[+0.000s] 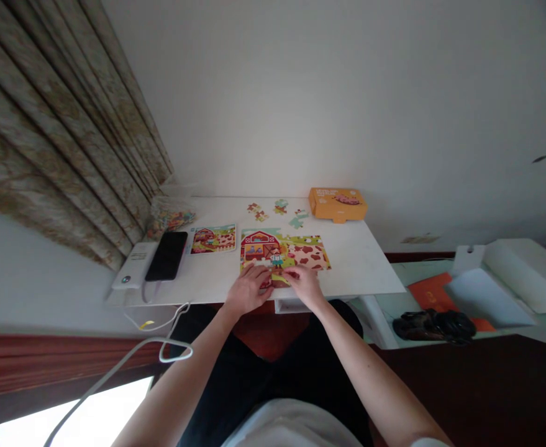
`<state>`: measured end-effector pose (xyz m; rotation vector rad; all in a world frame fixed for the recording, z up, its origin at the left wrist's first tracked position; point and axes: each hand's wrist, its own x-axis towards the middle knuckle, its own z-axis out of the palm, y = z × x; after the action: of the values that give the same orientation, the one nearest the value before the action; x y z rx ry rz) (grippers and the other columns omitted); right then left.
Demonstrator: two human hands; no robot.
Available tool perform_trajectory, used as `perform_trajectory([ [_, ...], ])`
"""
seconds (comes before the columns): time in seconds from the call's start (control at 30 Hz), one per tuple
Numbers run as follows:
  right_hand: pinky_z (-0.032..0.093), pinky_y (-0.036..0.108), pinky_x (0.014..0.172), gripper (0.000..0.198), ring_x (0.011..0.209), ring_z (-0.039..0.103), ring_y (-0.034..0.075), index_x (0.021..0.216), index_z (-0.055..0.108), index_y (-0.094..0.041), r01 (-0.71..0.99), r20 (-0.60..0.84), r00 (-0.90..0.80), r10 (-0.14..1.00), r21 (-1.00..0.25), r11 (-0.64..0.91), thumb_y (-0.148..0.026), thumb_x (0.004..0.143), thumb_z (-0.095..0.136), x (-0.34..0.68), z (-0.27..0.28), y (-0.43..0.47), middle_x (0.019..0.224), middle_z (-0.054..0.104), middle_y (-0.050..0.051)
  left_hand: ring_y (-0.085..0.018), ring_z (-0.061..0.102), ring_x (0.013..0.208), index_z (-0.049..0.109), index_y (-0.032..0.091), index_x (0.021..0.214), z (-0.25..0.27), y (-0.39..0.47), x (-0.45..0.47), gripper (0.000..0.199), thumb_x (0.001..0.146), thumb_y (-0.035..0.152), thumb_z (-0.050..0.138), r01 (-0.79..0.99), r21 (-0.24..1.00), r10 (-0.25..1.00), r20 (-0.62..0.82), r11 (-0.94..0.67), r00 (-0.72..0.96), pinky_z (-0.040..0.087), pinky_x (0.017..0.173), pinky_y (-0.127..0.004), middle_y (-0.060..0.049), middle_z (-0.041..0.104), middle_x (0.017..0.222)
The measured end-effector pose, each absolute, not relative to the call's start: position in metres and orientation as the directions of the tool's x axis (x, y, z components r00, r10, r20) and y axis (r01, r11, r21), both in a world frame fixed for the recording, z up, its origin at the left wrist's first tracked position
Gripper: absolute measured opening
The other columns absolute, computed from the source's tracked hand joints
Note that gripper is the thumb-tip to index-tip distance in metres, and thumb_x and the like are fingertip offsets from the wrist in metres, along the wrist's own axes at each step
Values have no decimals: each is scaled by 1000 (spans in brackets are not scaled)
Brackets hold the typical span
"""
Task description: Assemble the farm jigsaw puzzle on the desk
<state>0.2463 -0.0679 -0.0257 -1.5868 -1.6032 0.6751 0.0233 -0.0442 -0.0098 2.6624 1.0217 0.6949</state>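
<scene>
A partly joined jigsaw puzzle (307, 251) with a red barn, a farmer and a brown-spotted cow lies near the front edge of the white table. My left hand (249, 290) is at its lower left, fingers curled and pressed over a reddish piece (266, 284) at the border. From the other side my right hand (306, 285) reaches the lower middle, thumb and finger closed in a pinch on a small piece mostly hidden by the fingertips. Beyond the puzzle lie loose jigsaw pieces (257, 212). Left of it is a reference picture card (213, 239) showing the same barn scene.
An orange box (338, 205) stands at the back right. At the left are a black phone (166, 256), a white box (134, 266) and a clear bag of pieces (172, 218). A white cable (165, 340) hangs off the front left. Dark shoes (433, 325) are at the right.
</scene>
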Motion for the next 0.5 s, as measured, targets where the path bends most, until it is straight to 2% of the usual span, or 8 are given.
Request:
perform_trajectory([
  [0.13,53,39,85,12,90,68,27,90,78,-24,766,305,-9,952,-610,202,-26,94,66,242,-22,-71,90,75,9,-27,63,124,62,21,135,-7,-45,24,43,93,29,64,577,359,679,342,-733,650,39,121,-50,-11,69,130],
  [0.23,51,42,88,13,94,65,28,94,77,-23,834,331,-59,942,-502,229,-26,96,64,241,-18,-76,94,73,10,-27,63,124,57,23,143,-6,-45,24,50,93,30,63,576,371,683,332,-729,651,39,120,-51,-11,69,131],
  [0.4,46,47,99,20,111,64,29,113,76,-28,821,372,-182,910,-452,349,-32,94,70,243,-10,-86,115,75,8,-28,63,123,67,24,130,-8,-44,24,37,95,32,64,572,360,675,352,-737,649,41,118,-51,-10,69,129],
  [0.5,44,50,105,22,113,64,28,116,76,-29,786,378,-248,892,-460,413,-29,95,70,246,-11,-89,118,76,7,-27,63,122,69,23,127,-10,-44,24,33,95,32,64,569,358,672,363,-740,645,42,117,-50,-11,69,128],
])
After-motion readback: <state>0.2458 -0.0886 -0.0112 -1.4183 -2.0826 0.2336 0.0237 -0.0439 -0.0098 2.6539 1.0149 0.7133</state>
